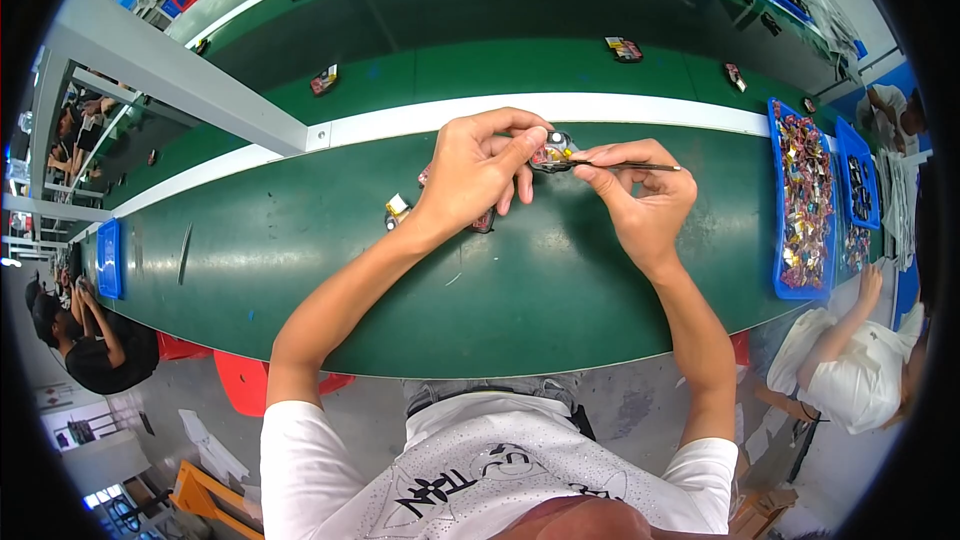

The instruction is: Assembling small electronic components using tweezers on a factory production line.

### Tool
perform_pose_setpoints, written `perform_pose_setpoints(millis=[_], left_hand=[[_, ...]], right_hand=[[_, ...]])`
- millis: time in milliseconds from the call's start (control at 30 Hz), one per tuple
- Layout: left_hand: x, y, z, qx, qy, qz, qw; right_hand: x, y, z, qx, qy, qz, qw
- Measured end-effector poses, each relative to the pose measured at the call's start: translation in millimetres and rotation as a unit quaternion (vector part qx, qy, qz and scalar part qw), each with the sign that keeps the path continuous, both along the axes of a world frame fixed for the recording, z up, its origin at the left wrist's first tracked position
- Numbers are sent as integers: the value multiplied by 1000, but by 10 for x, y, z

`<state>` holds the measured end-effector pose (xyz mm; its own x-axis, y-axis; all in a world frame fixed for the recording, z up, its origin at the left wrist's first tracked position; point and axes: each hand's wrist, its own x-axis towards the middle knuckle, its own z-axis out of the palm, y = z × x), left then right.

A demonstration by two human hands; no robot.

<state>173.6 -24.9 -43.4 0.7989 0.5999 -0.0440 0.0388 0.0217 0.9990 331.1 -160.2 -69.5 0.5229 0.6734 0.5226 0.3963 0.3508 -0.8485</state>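
Observation:
My left hand [478, 162] is closed around a small electronic assembly [556, 143], dark-cased with red, silver and yellow parts, and holds it up over the green bench [560, 290]. Thumb and fingers of my right hand [645, 202] pinch dark, thin tweezers [652, 167]. Their tip reaches the near edge of the assembly. Beneath my left hand, a second dark-and-red assembly [484, 222] lies on the bench, partly covered. Just left of my left wrist is a piece with white, yellow and silver parts [397, 208].
At the right, a blue tray [779, 278] holds many small colourful parts, with another blue tray [872, 165] beyond. Past a white rail [600, 110], a green conveyor carries spaced assemblies [624, 49]. A grey post [190, 75] stands left. People sit at both sides.

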Motion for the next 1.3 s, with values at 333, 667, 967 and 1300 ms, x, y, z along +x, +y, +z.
perform_pose_setpoints(millis=[333,667,967,1300], left_hand=[[1,-17,-41,-11,-25,-23,999],[-3,-23,-33,-9,-27,-11,1000],[24,-74,-20,-19,-41,15,999],[10,-73,25,-4,-21,18,1000]], right_hand=[[-15,-23,40,-32,12,13,999],[-74,-25,16,-25,8,-15,1000],[-90,-14,-29,9,-20,-32,999],[-47,-36,31,-31,6,-18,999]])
